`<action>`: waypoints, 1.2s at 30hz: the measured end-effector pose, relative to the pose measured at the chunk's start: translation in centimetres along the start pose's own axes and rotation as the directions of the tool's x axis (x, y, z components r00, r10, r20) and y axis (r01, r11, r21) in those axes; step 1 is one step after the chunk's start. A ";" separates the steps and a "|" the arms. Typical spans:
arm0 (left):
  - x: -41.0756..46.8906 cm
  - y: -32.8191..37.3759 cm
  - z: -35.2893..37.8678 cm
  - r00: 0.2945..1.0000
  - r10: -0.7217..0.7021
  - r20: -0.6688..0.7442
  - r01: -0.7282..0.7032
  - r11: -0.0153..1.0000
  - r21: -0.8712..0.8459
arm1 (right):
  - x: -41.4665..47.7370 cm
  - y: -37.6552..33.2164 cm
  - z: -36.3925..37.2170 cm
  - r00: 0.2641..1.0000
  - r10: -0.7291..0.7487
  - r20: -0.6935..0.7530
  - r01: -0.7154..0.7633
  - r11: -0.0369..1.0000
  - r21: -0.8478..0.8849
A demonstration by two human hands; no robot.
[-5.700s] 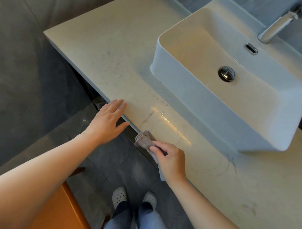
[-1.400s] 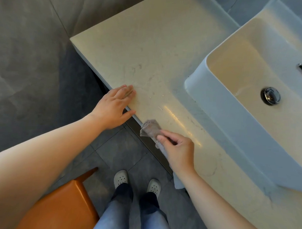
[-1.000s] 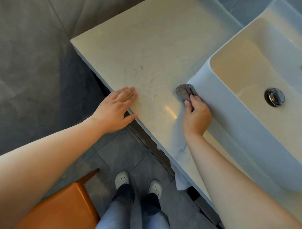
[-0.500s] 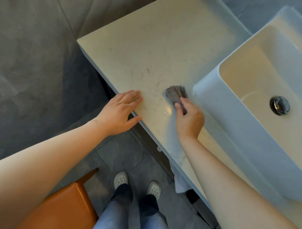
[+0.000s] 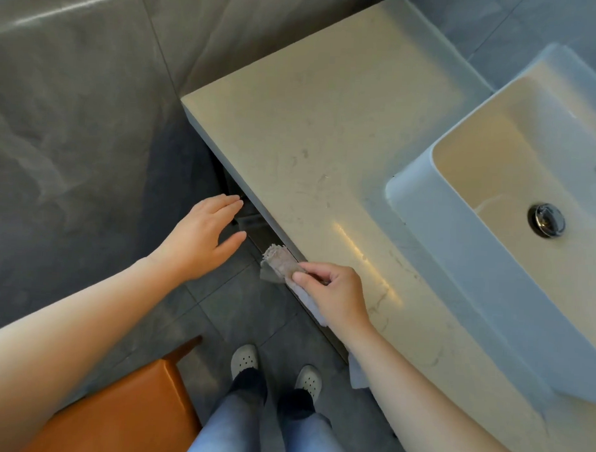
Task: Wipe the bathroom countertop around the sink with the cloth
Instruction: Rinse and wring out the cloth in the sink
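Right hand (image 5: 334, 294): pinches cloth (image 5: 280, 262) at countertop (image 5: 327, 125) edge.
Left hand (image 5: 201, 239): fingers straight, empty (nine o'clock of cloth).
Tip: flatten cloth, sweep toward sink (image 5: 425, 213).

Left arm: bare forearm, enters from the lower left, reaching forward and to the right.
Left hand (image 5: 201, 237): palm down, fingers straight and close together, thumb spread out to the side; holds nothing.
Right arm: bare forearm, enters from the lower right, angled up and to the left.
Right hand (image 5: 333, 293): back up, fingers curled under, thumb laid along the top, pinching the cloth (image 5: 279, 260), which juts out toward the left hand.
Hands: near each other, apart.
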State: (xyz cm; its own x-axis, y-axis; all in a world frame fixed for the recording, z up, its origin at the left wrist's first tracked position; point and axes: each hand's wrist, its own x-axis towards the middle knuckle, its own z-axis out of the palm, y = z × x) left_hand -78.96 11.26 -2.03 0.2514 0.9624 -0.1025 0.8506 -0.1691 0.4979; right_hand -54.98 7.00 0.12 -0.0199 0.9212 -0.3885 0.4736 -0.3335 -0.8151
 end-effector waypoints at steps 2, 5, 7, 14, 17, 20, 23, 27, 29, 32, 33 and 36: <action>-0.7 0.7 -0.7 0.999 -0.009 0.042 0.011 0.999 -0.045 | -0.8 -0.6 -1.5 1.000 0.020 -0.001 -0.020 0.998 0.057; -1.4 3.1 -2.3 0.991 -0.009 0.131 0.024 0.992 -0.120 | -1.7 -2.4 -4.6 0.998 0.061 -0.004 -0.061 0.993 0.098; -1.3 5.6 -3.6 0.987 0.027 0.157 0.002 0.983 -0.182 | -2.3 -3.7 -6.9 0.997 0.071 0.013 -0.072 0.993 0.092; 2.2 16.1 -6.7 0.944 0.272 0.188 -0.184 0.904 -0.385 | -5.0 -7.0 -15.1 0.999 0.048 0.004 -0.049 0.991 0.127; 4.1 20.6 -7.0 0.908 0.374 0.187 -0.293 0.888 -0.354 | -6.1 -7.5 -18.7 0.999 0.045 0.008 -0.045 0.981 0.189; 6.1 24.5 -7.0 0.890 0.422 0.174 -0.336 0.863 -0.377 | -6.5 -7.3 -22.2 0.998 0.055 0.016 -0.057 0.963 0.265; 8.4 28.3 -6.7 0.903 0.392 0.174 -0.302 0.869 -0.391 | -6.8 -6.6 -26.1 0.998 0.059 0.000 -0.055 0.926 0.373; 11.9 33.1 -6.2 0.938 0.298 0.178 -0.193 0.873 -0.448 | -7.0 -4.9 -30.8 0.999 0.008 -0.049 0.014 0.901 0.434; 13.8 34.9 -5.7 0.951 0.244 0.191 -0.111 0.843 -0.526 | -6.6 -3.5 -32.5 0.987 0.004 -0.162 0.073 0.883 0.464; 15.8 37.2 -5.0 0.934 0.201 0.294 0.017 0.799 -0.601 | -5.4 -1.6 -33.7 0.916 0.007 -0.402 0.186 0.878 0.440; 16.2 38.1 -4.6 0.921 0.203 0.332 0.060 0.769 -0.636 | -4.9 -1.2 -33.9 0.875 -0.007 -0.484 0.228 0.888 0.400; 17.6 40.5 -3.7 0.882 0.221 0.416 0.184 0.651 -0.736 | -3.6 -1.1 -34.0 0.710 -0.030 -0.704 0.328 0.898 0.292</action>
State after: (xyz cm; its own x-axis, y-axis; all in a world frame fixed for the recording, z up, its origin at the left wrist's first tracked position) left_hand -41.83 22.16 19.54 0.6023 0.7228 -0.3387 0.2602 0.2234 0.9394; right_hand -25.55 10.87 17.04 0.5909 0.8051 0.0513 0.1616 -0.0558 -0.9853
